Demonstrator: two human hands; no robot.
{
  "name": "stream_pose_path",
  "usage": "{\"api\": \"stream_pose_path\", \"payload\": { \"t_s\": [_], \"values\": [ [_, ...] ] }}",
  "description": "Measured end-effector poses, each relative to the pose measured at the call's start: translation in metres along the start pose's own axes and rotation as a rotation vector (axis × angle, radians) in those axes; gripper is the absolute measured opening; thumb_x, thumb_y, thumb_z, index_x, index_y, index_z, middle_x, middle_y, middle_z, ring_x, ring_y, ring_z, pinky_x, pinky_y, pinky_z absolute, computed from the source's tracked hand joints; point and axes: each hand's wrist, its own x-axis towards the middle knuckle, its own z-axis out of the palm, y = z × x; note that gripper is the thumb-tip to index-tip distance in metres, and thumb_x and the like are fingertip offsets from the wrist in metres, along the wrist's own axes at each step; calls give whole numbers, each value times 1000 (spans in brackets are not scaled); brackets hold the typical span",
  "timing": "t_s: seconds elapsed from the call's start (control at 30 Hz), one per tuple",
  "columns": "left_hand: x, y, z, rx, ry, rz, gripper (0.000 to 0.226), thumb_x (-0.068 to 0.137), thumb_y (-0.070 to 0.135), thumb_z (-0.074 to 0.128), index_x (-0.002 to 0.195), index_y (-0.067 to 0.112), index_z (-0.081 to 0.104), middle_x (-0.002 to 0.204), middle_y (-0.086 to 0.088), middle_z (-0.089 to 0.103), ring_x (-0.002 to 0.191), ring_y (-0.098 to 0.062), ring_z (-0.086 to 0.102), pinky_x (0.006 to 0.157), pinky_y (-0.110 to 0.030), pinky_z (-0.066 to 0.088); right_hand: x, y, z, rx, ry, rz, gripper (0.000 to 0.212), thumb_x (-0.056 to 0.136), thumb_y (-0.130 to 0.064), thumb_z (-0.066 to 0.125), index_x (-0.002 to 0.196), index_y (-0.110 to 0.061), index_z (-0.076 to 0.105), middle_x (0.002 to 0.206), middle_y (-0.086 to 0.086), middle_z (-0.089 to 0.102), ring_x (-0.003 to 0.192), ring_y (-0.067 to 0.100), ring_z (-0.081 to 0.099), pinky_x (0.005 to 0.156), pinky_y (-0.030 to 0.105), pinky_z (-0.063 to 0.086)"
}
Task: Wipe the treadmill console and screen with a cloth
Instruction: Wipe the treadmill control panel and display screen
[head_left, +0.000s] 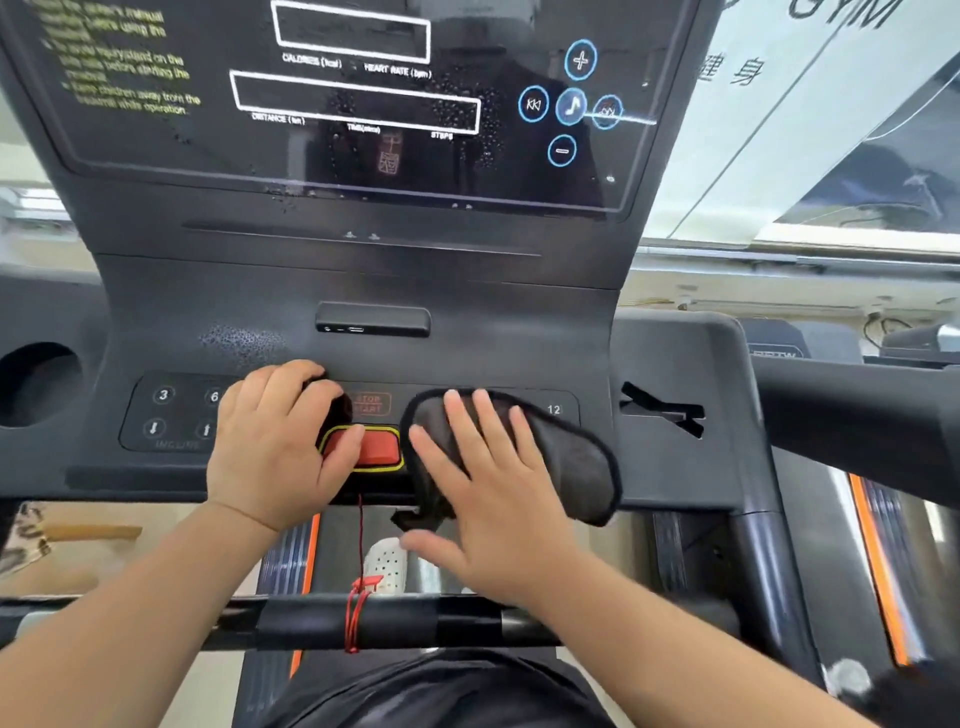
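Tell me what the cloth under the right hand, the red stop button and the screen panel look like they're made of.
The dark cloth looks like soft microfibre or terry: matte, fuzzy nap, stitched edge, draping over the console lip. The red stop button seems moulded plastic, smooth with a dull sheen. The screen panel looks like glossy glass or acrylic; it mirrors reflections and beads with droplets.

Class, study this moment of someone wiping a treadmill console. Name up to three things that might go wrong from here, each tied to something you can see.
1. The left hand rests on the red stop button; pressing or dislodging it seems possible.
2. The right hand presses the dark cloth over the keypad beside the "12" key, so keys might get pushed.
3. Droplets remain on the screen; they may run down towards the port slot.
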Motion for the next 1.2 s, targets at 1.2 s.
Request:
{"api": "stream_pose_path", "payload": {
  "t_s": [1.2],
  "values": [
    [2,3,-6,27,-48,-9,43,84,41,48,99,6,69,107,-14,66,97,-40,60,84,-46,38,1,64,-14,-16,22,379,105,90,-84,0,164,-10,11,171,21,-4,158,38,-10,127,58,0]
  ]
}}
